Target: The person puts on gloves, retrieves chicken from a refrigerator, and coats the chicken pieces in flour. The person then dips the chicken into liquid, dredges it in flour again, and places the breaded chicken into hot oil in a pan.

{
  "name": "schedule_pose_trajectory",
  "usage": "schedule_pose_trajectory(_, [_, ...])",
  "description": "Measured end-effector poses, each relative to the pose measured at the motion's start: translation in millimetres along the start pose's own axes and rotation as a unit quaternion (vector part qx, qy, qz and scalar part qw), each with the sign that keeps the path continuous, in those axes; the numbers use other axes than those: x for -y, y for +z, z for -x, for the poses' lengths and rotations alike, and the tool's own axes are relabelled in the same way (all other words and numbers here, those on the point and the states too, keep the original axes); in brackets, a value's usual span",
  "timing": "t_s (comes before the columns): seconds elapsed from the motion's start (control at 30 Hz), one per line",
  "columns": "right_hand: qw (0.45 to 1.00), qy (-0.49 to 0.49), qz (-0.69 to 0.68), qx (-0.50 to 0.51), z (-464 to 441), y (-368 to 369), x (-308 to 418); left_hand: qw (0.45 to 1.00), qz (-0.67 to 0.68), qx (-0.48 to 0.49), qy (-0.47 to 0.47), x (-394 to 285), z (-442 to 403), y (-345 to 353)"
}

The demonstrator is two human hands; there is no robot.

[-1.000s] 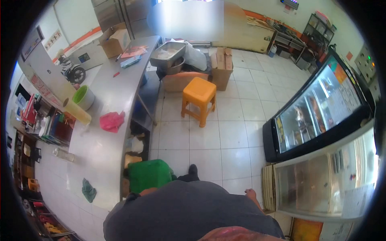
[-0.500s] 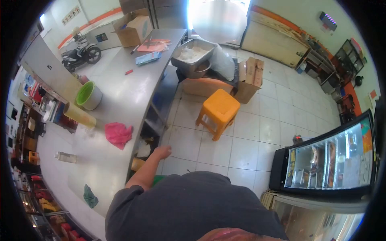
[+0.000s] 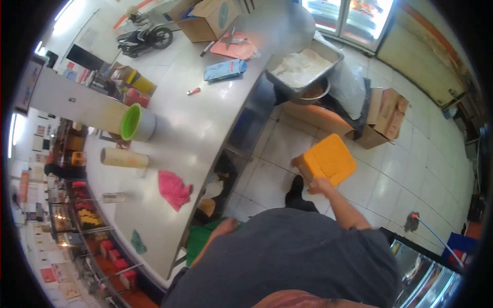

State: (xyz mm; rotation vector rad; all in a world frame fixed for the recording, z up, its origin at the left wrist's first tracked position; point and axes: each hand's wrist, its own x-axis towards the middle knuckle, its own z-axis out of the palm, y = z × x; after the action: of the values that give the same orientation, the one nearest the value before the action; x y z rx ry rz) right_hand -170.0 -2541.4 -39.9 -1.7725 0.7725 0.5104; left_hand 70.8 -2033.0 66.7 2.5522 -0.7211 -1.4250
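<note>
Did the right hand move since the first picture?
Yes, the right hand moved forward, toward the cardboard box; it now touches the orange stool.

one cam, head-worn, looking forward and steeply down. very wide lens: straight edges bow, dark curved border at the corners. closest to it is the wearer's grey shirt (image 3: 287,256), filling bottom centre, seen from above. both hands, left (image 3: 227,226) and right (image 3: 322,186), fall in the lower-middle part of the view, with the orange stool (image 3: 328,160) just above the right one. view is rolled: the steel counter (image 3: 190,123) slants from lower left to upper middle, floor (image 3: 380,190) to its right. farthest stuff sits up top: motorbike (image 3: 145,40) upper left, lit glass-door fridge (image 3: 349,20) upper right.
</note>
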Motion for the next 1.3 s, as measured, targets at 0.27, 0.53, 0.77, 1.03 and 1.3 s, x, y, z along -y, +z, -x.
schedule_pose_trajectory(0.27, [0.862,0.112,-0.465,-0.166,-254.1,-230.6,227.7,0.972,0.169,-0.101,-0.128,25.2,31.6,37.0])
schedule_pose_trajectory(0.53, [0.768,0.153,-0.537,-0.314,-401.6,-311.8,242.2,0.876,0.334,-0.182,-0.296,-25.1,118.2,89.3])
schedule_pose_trajectory(0.77, [0.787,0.095,-0.595,-0.129,-408.9,-345.3,217.4,0.884,0.247,-0.345,-0.197,-32.5,123.0,147.4])
schedule_pose_trajectory(1.03, [0.798,0.087,-0.581,-0.133,-328.6,-371.1,193.3,0.856,0.342,-0.238,-0.306,-22.1,102.2,125.4])
schedule_pose_trajectory(1.3, [0.798,0.08,-0.588,-0.104,-193.0,-375.2,202.7,0.895,0.301,-0.221,-0.245,-64.5,62.4,76.7])
